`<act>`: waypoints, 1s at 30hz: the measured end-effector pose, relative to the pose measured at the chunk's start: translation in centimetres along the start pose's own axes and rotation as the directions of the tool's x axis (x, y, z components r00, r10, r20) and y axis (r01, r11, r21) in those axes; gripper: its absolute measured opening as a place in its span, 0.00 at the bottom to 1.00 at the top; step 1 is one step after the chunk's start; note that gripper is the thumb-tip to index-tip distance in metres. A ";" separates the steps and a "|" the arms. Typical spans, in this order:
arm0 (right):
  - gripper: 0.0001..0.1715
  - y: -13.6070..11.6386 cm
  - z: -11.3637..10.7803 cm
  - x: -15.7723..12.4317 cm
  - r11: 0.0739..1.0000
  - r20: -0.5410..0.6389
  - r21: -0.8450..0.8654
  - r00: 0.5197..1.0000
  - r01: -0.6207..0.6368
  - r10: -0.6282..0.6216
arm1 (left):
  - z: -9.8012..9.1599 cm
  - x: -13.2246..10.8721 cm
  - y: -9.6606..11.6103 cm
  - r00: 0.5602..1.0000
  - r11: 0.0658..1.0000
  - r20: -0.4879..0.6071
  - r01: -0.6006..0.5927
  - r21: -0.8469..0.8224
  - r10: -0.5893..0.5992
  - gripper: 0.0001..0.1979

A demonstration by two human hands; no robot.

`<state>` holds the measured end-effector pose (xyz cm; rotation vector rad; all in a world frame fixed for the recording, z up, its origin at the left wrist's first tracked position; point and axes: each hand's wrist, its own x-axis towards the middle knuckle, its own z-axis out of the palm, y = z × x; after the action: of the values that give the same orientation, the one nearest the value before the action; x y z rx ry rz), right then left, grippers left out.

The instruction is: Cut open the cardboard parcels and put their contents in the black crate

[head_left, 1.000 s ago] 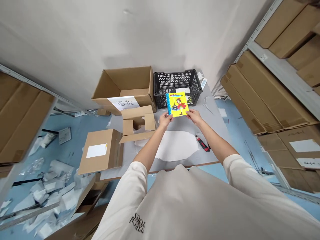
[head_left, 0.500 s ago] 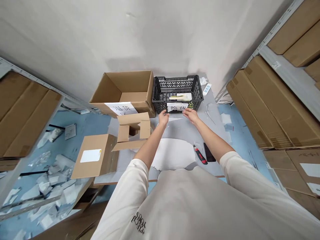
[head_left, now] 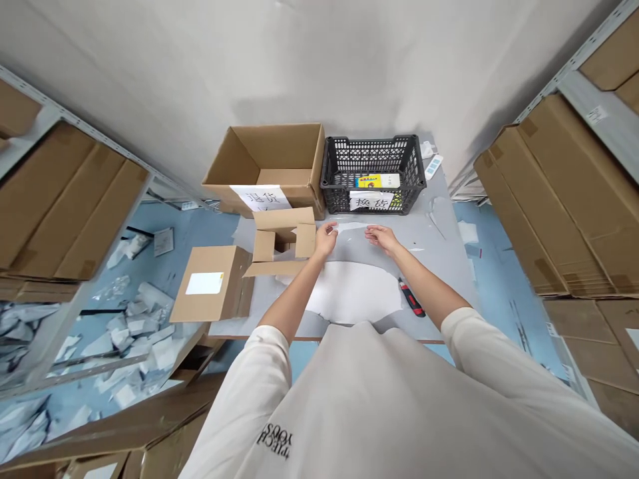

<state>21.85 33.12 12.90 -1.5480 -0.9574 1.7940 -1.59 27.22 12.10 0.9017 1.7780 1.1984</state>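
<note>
The thin pale scrap (head_left: 351, 226) lies flat on the bench (head_left: 439, 246) between your hands, toward the far edge and just short of the black crate (head_left: 335, 189). It looks light, limp and easily creased, so pinch it at an edge. Your left hand (head_left: 327, 238) and right hand (head_left: 379, 236) hover low, fingers loosely curled, holding nothing, with both forearms stretched forward.

A yellow book (head_left: 378, 180) with a blue strip lies flat inside the black basket (head_left: 372, 141) at the far end of the worktop (head_left: 442, 243), one long edge showing above the white label (head_left: 368, 200). A thin pale scrap (head_left: 351, 227) lies flat just before the basket.
</note>
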 end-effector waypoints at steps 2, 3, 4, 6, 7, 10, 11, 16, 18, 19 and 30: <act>0.06 0.9 1.4 -0.8 0.999 0.023 -0.037 1.000 0.006 -0.005 | -2.6 -0.7 -0.6 0.999 0.999 -0.007 -0.031 0.013 0.031 0.19; 0.06 1.3 2.2 -1.2 0.999 0.034 -0.052 0.999 0.010 -0.008 | -4.0 -1.0 -0.9 0.999 0.999 -0.014 -0.040 0.026 0.040 0.19; 0.06 1.8 3.0 -1.6 0.998 0.045 -0.065 0.999 0.011 -0.008 | -5.4 -1.3 -1.2 0.999 0.998 -0.021 -0.045 0.043 0.046 0.20; 0.08 2.7 4.5 -2.2 0.996 0.066 -0.088 0.998 0.012 -0.006 | -8.3 -1.9 -1.8 0.998 0.995 -0.039 -0.048 0.084 0.051 0.21; 0.09 3.3 5.3 -2.6 0.995 0.078 -0.101 0.997 0.017 -0.009 | -9.7 -2.2 -2.1 0.997 0.993 -0.048 -0.051 0.103 0.056 0.22; 0.15 4.9 7.7 -3.5 0.984 0.127 -0.166 0.991 0.062 -0.041 | -14.4 -2.8 -3.0 0.994 0.985 -0.045 -0.094 0.144 0.101 0.26; 0.18 5.5 8.4 -3.9 0.977 0.149 -0.196 0.987 0.090 -0.062 | -16.1 -3.1 -3.3 0.992 0.980 -0.043 -0.113 0.163 0.122 0.28; 0.33 8.1 11.9 -5.6 0.927 0.252 -0.308 0.958 0.215 -0.139 | -24.9 -4.0 -5.7 0.977 0.944 -0.113 -0.142 0.297 0.182 0.34; 0.40 8.9 12.9 -6.0 0.913 0.273 -0.330 0.950 0.238 -0.150 | -28.0 -4.2 -6.9 0.976 0.951 -0.149 -0.110 0.288 0.157 0.35; 0.43 9.2 13.2 -6.1 0.908 0.279 -0.337 0.947 0.249 -0.157 | -29.4 -4.3 -7.6 0.978 0.957 -0.156 -0.090 0.274 0.137 0.36; 0.58 10.5 15.3 -6.0 0.920 0.233 -0.279 0.949 0.276 -0.213 | -31.2 -4.5 -12.8 0.969 0.978 0.137 0.206 -0.003 -0.204 0.54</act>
<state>8.01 20.04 8.85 -1.3642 -1.5220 1.6988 -29.06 7.59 8.44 0.7503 1.7028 0.9953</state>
